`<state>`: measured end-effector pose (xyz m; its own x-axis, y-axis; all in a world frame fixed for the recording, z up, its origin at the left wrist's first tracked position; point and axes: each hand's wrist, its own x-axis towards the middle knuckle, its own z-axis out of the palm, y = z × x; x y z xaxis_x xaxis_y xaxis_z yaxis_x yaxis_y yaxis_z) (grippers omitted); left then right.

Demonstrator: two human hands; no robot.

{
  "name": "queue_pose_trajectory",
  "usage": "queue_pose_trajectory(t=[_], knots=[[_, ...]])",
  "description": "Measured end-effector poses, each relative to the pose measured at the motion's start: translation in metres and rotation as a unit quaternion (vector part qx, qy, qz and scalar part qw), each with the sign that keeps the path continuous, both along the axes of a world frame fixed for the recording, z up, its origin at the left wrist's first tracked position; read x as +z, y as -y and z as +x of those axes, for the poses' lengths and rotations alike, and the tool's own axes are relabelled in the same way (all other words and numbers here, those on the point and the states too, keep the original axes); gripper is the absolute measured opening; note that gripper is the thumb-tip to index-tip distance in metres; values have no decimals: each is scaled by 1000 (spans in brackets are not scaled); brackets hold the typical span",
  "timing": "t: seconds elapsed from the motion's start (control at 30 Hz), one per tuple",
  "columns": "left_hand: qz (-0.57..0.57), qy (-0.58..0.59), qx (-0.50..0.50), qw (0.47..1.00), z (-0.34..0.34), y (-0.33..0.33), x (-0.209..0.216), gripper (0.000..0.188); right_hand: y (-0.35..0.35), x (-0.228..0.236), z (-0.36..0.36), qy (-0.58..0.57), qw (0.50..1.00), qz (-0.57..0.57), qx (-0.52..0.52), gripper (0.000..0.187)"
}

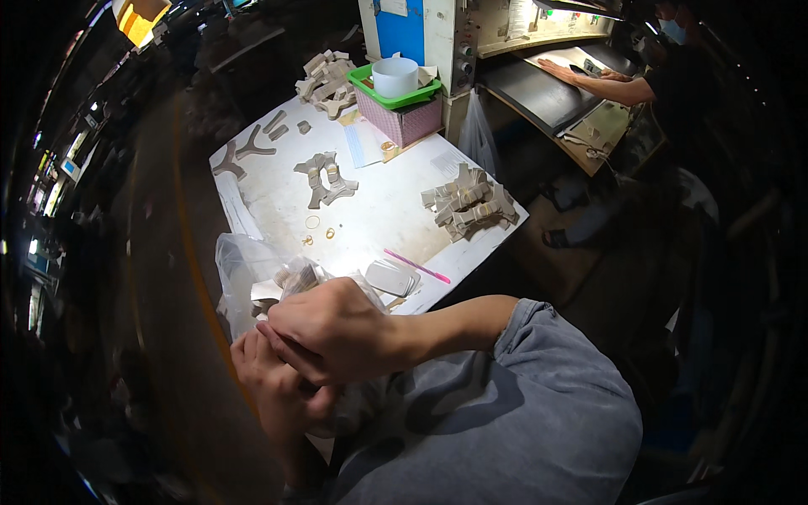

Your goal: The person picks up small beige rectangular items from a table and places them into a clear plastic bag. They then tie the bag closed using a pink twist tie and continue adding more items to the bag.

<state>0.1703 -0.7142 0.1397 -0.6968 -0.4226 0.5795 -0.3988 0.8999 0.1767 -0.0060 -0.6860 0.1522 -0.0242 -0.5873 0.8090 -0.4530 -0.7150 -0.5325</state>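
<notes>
My right hand (332, 324) and my left hand (273, 383) are pressed together above the table's near left corner. Both are closed, with fingers curled in on clear film of a plastic bag (240, 257); the exact pinch is hidden by the knuckles. Grey-beige cut pieces (295, 278) show inside the bag, just beyond my right hand. To the right of the hands lies a stack of pale rounded cards or plates (391, 276), with a pink pen (417, 266) beside it.
On the white table (269, 194) lie banded Y-shaped pieces (326, 179), a piled bundle (471, 202), loose pieces (252, 145) and rubber bands (330, 233). Behind stand a pink basket (400, 122), green tray (362, 80) and white tub (395, 77). A co-worker's arm (610, 87) reaches over a dark bench.
</notes>
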Motion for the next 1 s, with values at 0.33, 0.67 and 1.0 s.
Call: queue_pose_trajectory(t=[0.33, 0.67, 1.0], knots=[[-24, -15, 32, 999, 4, 0, -14, 57, 7, 9, 7, 2, 999, 4, 48, 24], [-4, -38, 28, 999, 3, -6, -13, 56, 5, 26, -14, -221, 968, 118, -3, 20], [-18, -316, 9, 949, 48, 21, -42, 35, 34, 9, -11, -96, 972, 34, 214, 18]])
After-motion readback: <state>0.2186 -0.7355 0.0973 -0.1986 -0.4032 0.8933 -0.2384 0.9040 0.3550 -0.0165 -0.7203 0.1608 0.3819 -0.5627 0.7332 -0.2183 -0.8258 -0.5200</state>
